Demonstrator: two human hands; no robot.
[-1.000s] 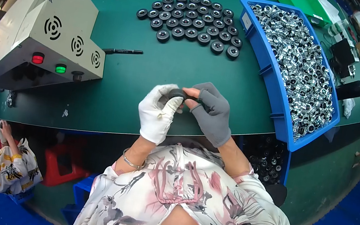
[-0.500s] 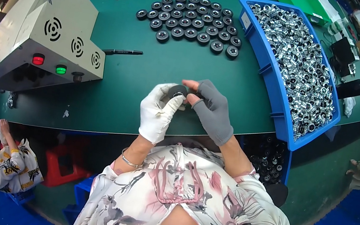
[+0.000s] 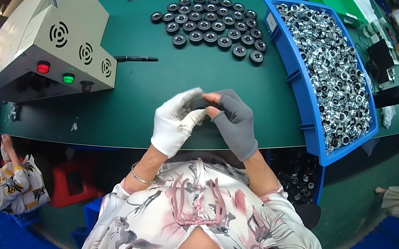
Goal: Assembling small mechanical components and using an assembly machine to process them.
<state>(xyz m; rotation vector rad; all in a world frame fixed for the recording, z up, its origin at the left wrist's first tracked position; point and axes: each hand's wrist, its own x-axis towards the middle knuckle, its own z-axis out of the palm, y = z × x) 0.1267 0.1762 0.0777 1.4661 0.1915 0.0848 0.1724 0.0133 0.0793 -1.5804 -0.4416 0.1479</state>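
Between my two hands, just over the near part of the green table, is a small black round wheel (image 3: 198, 104), partly covered by my fingers. My left hand (image 3: 174, 123), in a white glove, closes on its left side with thumb and fingers. From the right, my right hand (image 3: 235, 125), in a grey glove with bare fingertips, pinches the same wheel. Farther off on the table, several similar black wheels (image 3: 210, 37) with shiny centres lie in rows.
A blue bin (image 3: 298, 94) full of shiny metal parts stands at the right. At the left is a cream machine (image 3: 76, 23) with red and green buttons; a black pen (image 3: 137, 59) lies beside it. Below the table edge sits another bin of dark parts (image 3: 298, 182). A person (image 3: 13, 182) sits at lower left.
My right fingertips have closed in onto the wheel, and my left fingers have shifted around it. The wheel now shows its dark side more, its face less.
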